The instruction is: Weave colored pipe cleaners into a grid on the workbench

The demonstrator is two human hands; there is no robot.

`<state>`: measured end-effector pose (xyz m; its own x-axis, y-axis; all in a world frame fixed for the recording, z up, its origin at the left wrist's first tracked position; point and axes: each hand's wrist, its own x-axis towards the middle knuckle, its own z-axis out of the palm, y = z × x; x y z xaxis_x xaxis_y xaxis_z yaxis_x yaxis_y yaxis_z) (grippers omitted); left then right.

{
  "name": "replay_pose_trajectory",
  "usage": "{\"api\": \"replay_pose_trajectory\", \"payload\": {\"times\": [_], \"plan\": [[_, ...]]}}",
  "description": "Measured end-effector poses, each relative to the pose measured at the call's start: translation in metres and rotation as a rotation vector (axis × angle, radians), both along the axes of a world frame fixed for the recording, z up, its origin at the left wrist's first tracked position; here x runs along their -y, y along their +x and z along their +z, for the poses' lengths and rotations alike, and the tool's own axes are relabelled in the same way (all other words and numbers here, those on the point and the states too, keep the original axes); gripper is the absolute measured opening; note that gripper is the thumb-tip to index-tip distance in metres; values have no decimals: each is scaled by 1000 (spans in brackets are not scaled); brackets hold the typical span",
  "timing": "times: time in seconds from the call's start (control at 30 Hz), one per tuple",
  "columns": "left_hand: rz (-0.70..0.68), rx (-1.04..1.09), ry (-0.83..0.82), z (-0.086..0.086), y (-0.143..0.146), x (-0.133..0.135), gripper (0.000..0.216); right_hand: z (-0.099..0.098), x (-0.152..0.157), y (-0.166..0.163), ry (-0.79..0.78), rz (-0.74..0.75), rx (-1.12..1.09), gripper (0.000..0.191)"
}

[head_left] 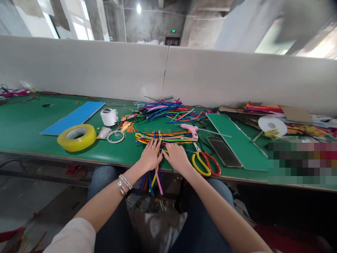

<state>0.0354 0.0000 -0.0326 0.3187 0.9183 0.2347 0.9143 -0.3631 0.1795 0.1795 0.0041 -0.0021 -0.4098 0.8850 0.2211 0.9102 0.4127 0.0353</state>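
Observation:
Both my hands rest on a woven grid of coloured pipe cleaners (162,137) at the near edge of the green table (31,123). My left hand (150,155) lies flat on the strands with fingers stretched out, bracelets on its wrist. My right hand (177,156) lies beside it, fingers spread over the strands. Several strand ends (154,179) hang over the table edge below my hands. A loose heap of more pipe cleaners (168,109) lies further back.
Red and yellow scissors (205,163), a pink glue gun (190,130) and a dark phone (223,151) lie right of my hands. Left are a yellow tape roll (77,137), a white roll (108,116), a wire ring (116,136) and a blue sheet (75,117). A green board (237,140) lies right.

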Motion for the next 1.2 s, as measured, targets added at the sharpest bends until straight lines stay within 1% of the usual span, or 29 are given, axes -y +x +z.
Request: {"api": "replay_pose_trajectory", "payload": {"times": [0.07, 0.2, 0.27, 0.37, 0.6, 0.7, 0.83, 0.93, 1.07, 1.2], "plan": [[40, -3, 13, -1, 3, 2, 53, -4, -5, -4, -3, 65, 95, 27], [96, -9, 19, -3, 9, 8, 52, -4, -21, -2, -52, 250, 185, 32], [117, -14, 4, -3, 13, 11, 53, -4, -26, 1, -38, 276, 200, 32], [161, -44, -30, 0, 20, 17, 52, -3, -30, 1, -9, 266, 215, 32], [281, -87, -157, 14, 35, 26, 46, 0, -38, -3, -25, 250, 233, 32], [287, -59, -163, 13, 36, 27, 44, -1, -43, 1, -22, 266, 232, 31], [293, -33, -141, 8, 37, 25, 44, -4, -49, 9, 34, 283, 243, 29], [290, -45, -162, 8, 36, 23, 44, -5, -53, 12, 58, 292, 258, 30], [271, -88, -200, 14, 35, 24, 43, -2, -58, 13, 41, 254, 270, 31], [228, -106, -165, 15, 35, 27, 42, 3, -56, 14, 3, 218, 245, 33]]}}
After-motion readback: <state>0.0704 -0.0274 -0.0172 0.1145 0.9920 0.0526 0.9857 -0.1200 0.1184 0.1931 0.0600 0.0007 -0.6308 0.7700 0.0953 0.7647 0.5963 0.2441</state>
